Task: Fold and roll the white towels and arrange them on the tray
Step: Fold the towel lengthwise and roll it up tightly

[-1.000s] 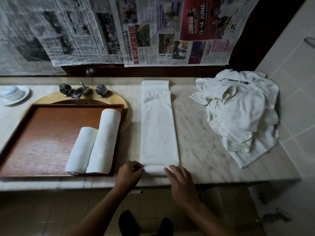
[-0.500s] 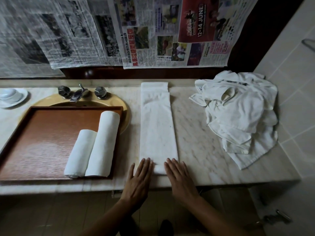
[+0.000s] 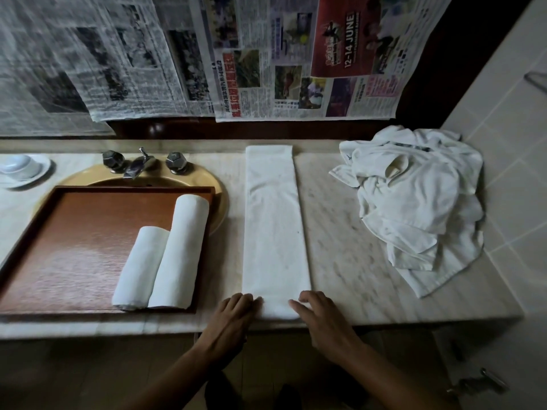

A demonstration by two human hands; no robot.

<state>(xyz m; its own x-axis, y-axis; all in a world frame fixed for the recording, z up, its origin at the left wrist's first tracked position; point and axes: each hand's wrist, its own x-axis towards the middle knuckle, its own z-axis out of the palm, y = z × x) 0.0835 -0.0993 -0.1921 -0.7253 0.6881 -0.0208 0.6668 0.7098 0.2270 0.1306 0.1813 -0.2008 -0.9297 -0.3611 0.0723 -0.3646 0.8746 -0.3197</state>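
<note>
One long, narrow folded towel (image 3: pixel 273 220)

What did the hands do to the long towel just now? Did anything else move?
Half a second ago both hands lay flat on the near end of the folded towel. Now the left hand and the right hand curl their fingers round that end, starting a small roll. The rolled towels on the tray and the towel pile stayed put.

A bathroom is showing itself: a yellow sink (image 3: pixel 210 181) with chrome taps (image 3: pixel 139 166) is sitting in a marble desk (image 3: pixel 340 232), beside a tiled wall (image 3: pixel 509 143).
</note>
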